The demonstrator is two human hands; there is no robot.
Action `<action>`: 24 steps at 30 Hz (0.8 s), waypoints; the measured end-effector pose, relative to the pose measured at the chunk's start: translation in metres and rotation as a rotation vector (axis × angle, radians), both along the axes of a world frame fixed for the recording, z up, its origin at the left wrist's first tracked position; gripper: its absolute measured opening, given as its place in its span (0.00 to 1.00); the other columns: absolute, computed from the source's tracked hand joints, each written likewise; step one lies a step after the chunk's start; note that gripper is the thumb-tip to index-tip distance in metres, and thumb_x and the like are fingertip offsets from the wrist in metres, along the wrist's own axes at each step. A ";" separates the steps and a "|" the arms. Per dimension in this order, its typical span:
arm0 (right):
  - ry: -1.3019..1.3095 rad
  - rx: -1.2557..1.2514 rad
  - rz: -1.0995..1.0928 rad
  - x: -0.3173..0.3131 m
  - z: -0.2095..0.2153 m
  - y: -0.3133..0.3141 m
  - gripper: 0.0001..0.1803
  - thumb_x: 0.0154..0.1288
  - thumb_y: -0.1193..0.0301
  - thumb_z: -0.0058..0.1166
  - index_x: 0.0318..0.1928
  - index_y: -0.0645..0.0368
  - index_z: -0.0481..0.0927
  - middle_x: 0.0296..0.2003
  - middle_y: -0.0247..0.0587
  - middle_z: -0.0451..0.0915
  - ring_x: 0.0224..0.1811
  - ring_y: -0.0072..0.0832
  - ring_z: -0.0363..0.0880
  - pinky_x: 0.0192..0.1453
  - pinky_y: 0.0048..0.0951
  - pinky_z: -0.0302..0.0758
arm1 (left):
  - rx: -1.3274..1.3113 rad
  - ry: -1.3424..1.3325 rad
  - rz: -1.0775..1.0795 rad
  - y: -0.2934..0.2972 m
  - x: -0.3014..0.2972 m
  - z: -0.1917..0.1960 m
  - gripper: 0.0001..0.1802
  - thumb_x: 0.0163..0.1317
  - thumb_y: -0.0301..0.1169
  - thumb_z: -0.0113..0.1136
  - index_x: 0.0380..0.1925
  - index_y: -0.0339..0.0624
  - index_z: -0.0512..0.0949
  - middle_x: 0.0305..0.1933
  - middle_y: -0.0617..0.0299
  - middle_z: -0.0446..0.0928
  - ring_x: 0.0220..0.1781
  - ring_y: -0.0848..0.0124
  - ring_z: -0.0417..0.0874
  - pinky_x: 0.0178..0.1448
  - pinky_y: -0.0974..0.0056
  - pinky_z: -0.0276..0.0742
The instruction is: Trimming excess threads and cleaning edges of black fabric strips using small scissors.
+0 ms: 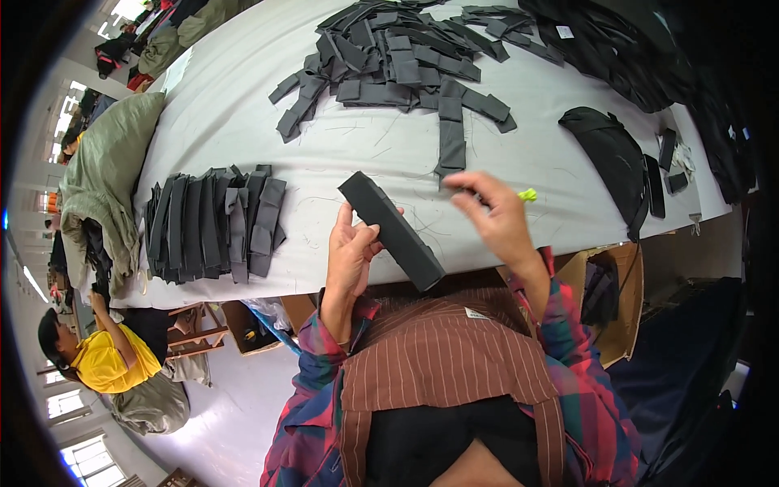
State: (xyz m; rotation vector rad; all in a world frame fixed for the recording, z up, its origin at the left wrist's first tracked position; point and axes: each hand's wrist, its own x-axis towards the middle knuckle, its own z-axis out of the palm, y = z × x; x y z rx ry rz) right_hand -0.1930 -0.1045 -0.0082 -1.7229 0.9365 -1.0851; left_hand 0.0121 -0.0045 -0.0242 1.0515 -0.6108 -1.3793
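The left arm [318, 353] and the right arm [568, 329] both bend and reach forward, wrists bare. The left hand [353, 247] is lifted, its fingers curled in a grip. The right hand [495, 219] is up too, a little farther out, with bent fingers turned toward the left. They look blurry from here, so I can't tell how tight they are. The hands don't touch.

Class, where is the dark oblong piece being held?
Near the head view's centre, the dark oblong piece is in the left hand, left of the right hand.
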 end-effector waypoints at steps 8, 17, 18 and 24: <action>0.223 -0.250 0.111 0.026 -0.004 0.023 0.10 0.54 0.73 0.61 0.39 0.55 0.82 0.27 0.35 0.79 0.29 0.34 0.74 0.35 0.30 0.69 | 0.013 0.049 -0.012 0.009 -0.012 0.003 0.26 0.65 0.27 0.50 0.62 0.37 0.57 0.44 0.44 0.79 0.41 0.69 0.84 0.43 0.66 0.81; 0.304 -0.412 0.061 0.019 0.001 0.018 0.07 0.53 0.73 0.61 0.35 0.52 0.82 0.23 0.31 0.77 0.26 0.30 0.71 0.32 0.30 0.61 | 0.022 0.152 -0.046 0.012 -0.012 0.013 0.27 0.63 0.27 0.52 0.61 0.37 0.59 0.43 0.41 0.79 0.42 0.61 0.85 0.43 0.60 0.84; 0.304 -0.413 0.060 0.019 0.001 0.019 0.07 0.53 0.73 0.61 0.35 0.52 0.82 0.23 0.31 0.77 0.26 0.30 0.71 0.32 0.30 0.61 | 0.012 0.154 -0.045 0.012 -0.012 0.014 0.26 0.63 0.26 0.50 0.61 0.36 0.59 0.43 0.41 0.79 0.41 0.62 0.85 0.42 0.62 0.84; 0.319 -0.442 0.093 0.017 0.003 0.019 0.07 0.52 0.73 0.62 0.35 0.52 0.82 0.23 0.30 0.76 0.25 0.30 0.70 0.33 0.30 0.61 | 0.000 0.154 -0.051 0.011 -0.013 0.013 0.25 0.64 0.24 0.48 0.61 0.34 0.59 0.42 0.41 0.80 0.41 0.63 0.85 0.42 0.64 0.84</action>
